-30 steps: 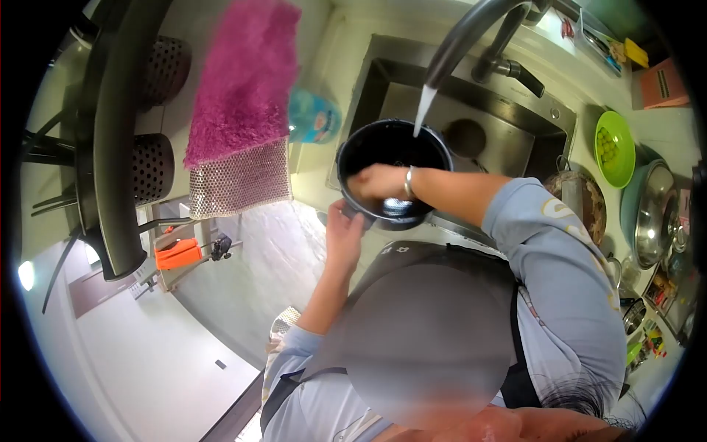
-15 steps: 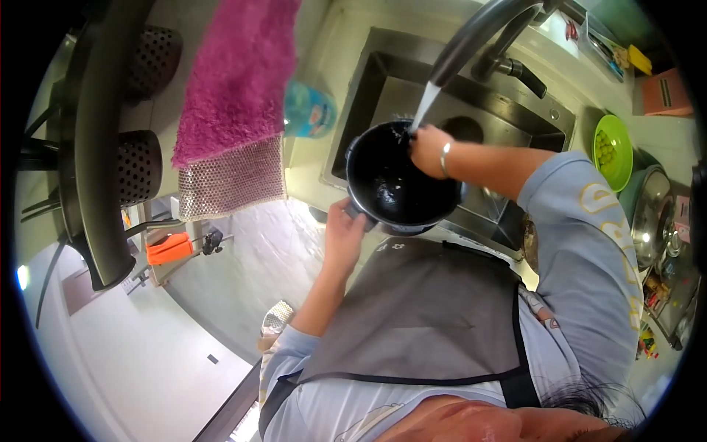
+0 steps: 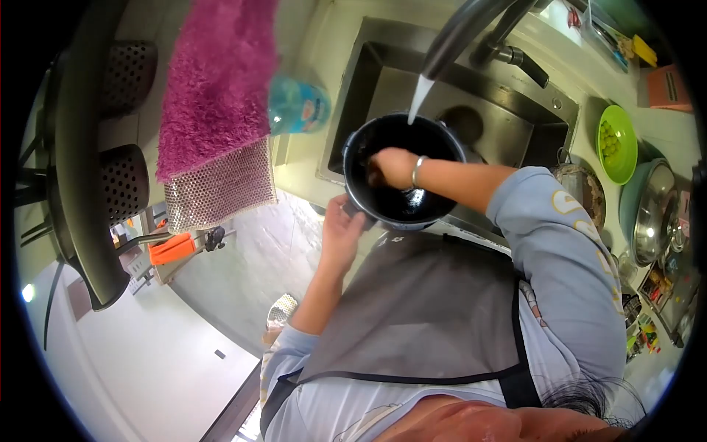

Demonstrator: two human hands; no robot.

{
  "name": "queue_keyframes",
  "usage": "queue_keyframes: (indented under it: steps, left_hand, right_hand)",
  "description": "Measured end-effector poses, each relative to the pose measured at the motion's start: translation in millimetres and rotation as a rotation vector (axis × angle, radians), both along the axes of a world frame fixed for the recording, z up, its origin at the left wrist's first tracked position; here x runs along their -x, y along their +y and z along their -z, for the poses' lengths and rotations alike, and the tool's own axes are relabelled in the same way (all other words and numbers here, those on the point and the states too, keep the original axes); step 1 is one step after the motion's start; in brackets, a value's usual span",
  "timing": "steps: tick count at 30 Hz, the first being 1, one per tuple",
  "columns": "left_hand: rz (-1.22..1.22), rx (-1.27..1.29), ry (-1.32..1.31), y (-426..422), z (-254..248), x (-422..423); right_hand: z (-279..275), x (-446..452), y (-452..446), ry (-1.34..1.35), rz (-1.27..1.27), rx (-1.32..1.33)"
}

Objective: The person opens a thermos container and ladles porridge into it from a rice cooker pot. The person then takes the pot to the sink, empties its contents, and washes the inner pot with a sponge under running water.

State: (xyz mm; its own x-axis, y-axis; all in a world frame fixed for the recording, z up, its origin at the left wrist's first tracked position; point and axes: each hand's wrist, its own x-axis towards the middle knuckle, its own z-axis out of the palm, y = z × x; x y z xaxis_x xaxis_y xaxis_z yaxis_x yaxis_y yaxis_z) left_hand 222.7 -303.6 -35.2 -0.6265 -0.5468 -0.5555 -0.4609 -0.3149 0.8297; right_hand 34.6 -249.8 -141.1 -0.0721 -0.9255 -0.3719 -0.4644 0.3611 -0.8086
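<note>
A dark, round pot (image 3: 409,140) is held over the near side of the steel sink (image 3: 508,136). My left hand (image 3: 343,225) is closed round its short side handle, thumb on top. My right hand (image 3: 394,168), with a bracelet at the wrist, reaches inside with its fingers curled against the left inner wall. Those fingertips are partly hidden, and I cannot make out whether they hold anything. From the black faucet (image 3: 453,40), a stream of water (image 3: 420,99) runs into the pot near its far rim.
Left of the sink stand a blue-green bottle (image 3: 298,107) and a hanging pink fluffy cloth (image 3: 221,88). On the right are a green bowl (image 3: 622,155) with round green fruit, a lidded pot (image 3: 653,214) and a round pan-like item (image 3: 582,188). Perforated chairs (image 3: 124,184) are at far left.
My right hand has moved from under the water at the pot's far right rim to the left inside wall. My left hand keeps its hold; the view has shifted slightly.
</note>
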Motion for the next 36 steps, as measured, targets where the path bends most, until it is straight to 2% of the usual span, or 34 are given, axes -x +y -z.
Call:
queue_keyframes:
  steps: [1, 3, 5, 6, 7, 9, 11, 12, 13, 15, 17, 19, 21, 23, 24, 25, 27, 28, 30, 31, 32, 35, 36]
  left_hand:
    - [-0.001, 0.008, -0.004, -3.5, 4.4, -2.1]
    - [-0.017, 0.006, -0.001, -6.6, 7.0, -3.0]
    - [-0.052, -0.015, 0.012, -6.8, 7.2, -1.8]
    - [-0.048, -0.022, 0.003, -6.7, 6.5, -2.3]
    - [-0.042, -0.029, -0.007, -7.2, 5.4, -2.9]
    - [-0.017, -0.029, -0.019, -9.3, 4.2, -1.7]
    - [0.009, -0.018, -0.032, -10.5, 3.3, -2.7]
    - [0.007, -0.014, -0.038, -10.8, 3.3, -2.9]
    - [0.004, -0.011, -0.044, -11.1, 3.4, -3.0]
    - [-0.001, -0.013, -0.048, -12.7, 4.4, -4.1]
    - [-0.015, -0.021, -0.036, -14.3, 8.1, -5.4]
    - [0.011, -0.033, -0.037, -17.0, 9.7, -8.7]
    - [0.029, -0.034, -0.04, -18.7, 9.9, -9.9]
    - [0.044, -0.027, -0.044, -19.6, 8.5, -9.3]
    - [0.042, -0.022, -0.046, -20.5, 8.2, -8.5]
    - [0.039, -0.018, -0.047, -21.1, 8.6, -7.4]
    - [0.038, -0.019, -0.047, -21.0, 8.8, -8.2]
    - [0.041, -0.022, -0.043, -21.1, 9.1, -8.5]
    - [0.045, -0.034, -0.033, -21.1, 8.5, -8.7]
    - [0.041, -0.041, -0.022, -21.0, 7.9, -7.1]
    - [0.036, -0.05, -0.014, -20.8, 7.8, -7.1]
    - [0.037, -0.036, -0.057, -25.0, 9.3, -10.0]
    - [0.048, -0.031, -0.059, -26.4, 10.9, -12.3]
  right_hand:
    - [3.0, -7.8, 9.1, -0.17, -0.104, 0.05]
    - [18.4, -14.7, 20.0, -0.023, -0.439, -0.046]
    - [-34.2, 17.5, 21.1, 0.072, -0.675, -0.461]
    - [-19.7, 29.1, 26.4, 0.189, -0.764, -0.401]
    - [-19.7, 39.5, 16.6, 0.223, -0.766, -0.493]
    - [-9.1, 36.6, 7.1, 0.402, -0.492, -0.347]
    - [0.6, 16.5, -8.4, 0.359, -0.224, -0.237]
    - [19.0, 1.3, -11.0, 0.161, -0.141, -0.145]
    - [0.9, -5.6, -5.0, 0.034, -0.202, -0.075]
    - [-21.6, -7.9, 7.1, 0.047, -0.466, -0.124]
    - [-7.9, 5.1, 17.5, 0.162, -0.574, -0.213]
    - [-34.5, 29.1, 12.5, 0.263, -0.538, -0.345]
    - [-7.4, 15.9, -2.9, 0.358, -0.299, -0.246]
    - [-19.6, -0.2, -3.5, 0.127, -0.221, -0.102]
    - [-24.2, -11.3, -3.8, 0.075, -0.343, -0.059]
    - [-31.3, -13.1, 7.2, 0.011, -0.334, -0.137]
    - [-25.9, 3.6, 17.0, 0.053, -0.66, -0.261]
    - [-40.9, 19.5, 18.9, 0.172, -0.776, -0.333]
    - [-38.4, 45.4, 19.3, 0.4, -0.799, -0.361]
    - [-34.9, 50.4, 15.4, 0.29, -0.402, -0.467]
    - [-33.4, 54.6, 16.5, 0.286, -0.229, -0.413]
    - [3.4, 55.3, -5.6, -0.09, 0.285, -0.127]
    - [-23.5, 54.0, -11.0, -0.572, 0.429, -0.168]
